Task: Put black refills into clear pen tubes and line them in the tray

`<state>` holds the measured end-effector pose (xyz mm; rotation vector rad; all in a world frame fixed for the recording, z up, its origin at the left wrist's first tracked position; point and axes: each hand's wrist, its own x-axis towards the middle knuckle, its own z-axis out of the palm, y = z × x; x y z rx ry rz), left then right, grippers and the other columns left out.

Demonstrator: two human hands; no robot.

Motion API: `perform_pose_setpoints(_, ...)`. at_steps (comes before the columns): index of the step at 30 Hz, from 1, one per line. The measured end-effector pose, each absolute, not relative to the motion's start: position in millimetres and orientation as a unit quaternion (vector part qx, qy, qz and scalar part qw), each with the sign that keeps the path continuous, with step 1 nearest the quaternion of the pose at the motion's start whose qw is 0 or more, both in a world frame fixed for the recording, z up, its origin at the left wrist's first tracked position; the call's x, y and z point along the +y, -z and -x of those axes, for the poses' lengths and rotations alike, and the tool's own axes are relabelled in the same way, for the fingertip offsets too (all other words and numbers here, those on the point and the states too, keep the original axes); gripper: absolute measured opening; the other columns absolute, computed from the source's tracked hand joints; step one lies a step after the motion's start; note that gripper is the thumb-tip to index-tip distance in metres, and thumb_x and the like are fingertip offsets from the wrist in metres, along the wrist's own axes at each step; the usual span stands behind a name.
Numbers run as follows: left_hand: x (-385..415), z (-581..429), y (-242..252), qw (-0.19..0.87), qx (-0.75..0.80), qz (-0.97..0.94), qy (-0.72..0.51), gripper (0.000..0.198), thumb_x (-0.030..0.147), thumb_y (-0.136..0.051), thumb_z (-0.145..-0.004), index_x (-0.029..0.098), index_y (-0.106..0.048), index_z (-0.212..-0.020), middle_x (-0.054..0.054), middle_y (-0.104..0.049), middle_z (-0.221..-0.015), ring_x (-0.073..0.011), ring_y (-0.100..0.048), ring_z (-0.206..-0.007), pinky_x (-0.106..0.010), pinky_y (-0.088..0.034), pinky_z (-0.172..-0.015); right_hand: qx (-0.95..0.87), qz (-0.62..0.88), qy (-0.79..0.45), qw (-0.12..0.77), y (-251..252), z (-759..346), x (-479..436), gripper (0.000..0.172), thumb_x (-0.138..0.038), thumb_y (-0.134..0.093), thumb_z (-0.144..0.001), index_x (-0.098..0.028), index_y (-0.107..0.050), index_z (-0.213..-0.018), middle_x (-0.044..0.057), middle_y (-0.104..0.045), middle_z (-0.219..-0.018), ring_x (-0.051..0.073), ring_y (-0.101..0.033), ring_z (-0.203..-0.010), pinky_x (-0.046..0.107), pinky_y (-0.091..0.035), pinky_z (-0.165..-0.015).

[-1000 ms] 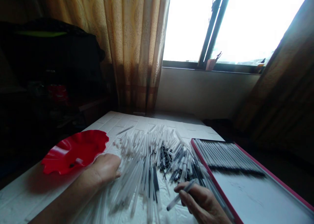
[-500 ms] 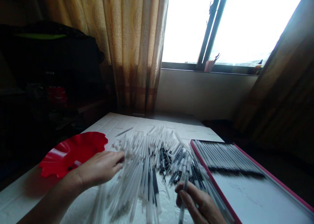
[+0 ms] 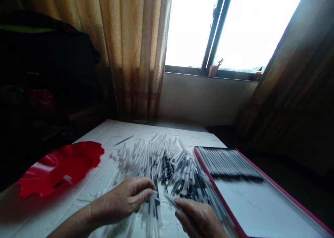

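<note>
White brick-patterned tabletop (image 3: 104, 175) carries a pile of pen barrels (image 3: 156, 158). Left hand (image 3: 125, 201) fingers pinch a small white piece; right hand (image 3: 199, 219) fingers grip one barrel (image 3: 171, 201), tips nearly meeting.

Red wavy dish (image 3: 52, 166) left, pink-rimmed tray (image 3: 261, 210) right, curtain (image 3: 125, 50) behind
</note>
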<state>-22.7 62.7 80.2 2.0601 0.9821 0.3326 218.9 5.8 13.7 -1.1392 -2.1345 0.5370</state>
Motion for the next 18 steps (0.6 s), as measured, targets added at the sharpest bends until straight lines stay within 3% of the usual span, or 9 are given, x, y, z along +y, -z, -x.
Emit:
perform_pose_setpoints(8,59.5,19.3,-77.5,0.393,0.379,-0.829,-0.119,0.024,0.034,-0.043,-0.094,0.020,-0.061,-0.088,0.003,-0.053,-0.074,-0.0123,-0.050,-0.063,-0.019,-0.041,-0.056,-0.835,0.427,-0.214,0.274,-17.9,-220.3,3.4,0.029,-0.029,-0.043,-0.097,-0.018,-0.068,-0.107,0.008,-0.075,-0.086,0.019,-0.071,-0.075,0.023,-0.051,-0.069)
perform_pose_setpoints(18,50.8,13.1,-68.3,0.344,0.370,-0.855,-0.117,0.019,0.030,-0.048,-0.094,0.022,-0.065,-0.094,0.000,-0.065,-0.085,-0.0155,-0.058,-0.078,-0.024,-0.043,-0.071,-0.844,0.446,-0.182,0.235,-31.0,-212.2,0.6,0.033,-0.023,-0.042,-0.085,-0.016,-0.074,-0.091,0.010,-0.072,-0.071,0.021,-0.070,-0.064,0.024,-0.047,-0.057)
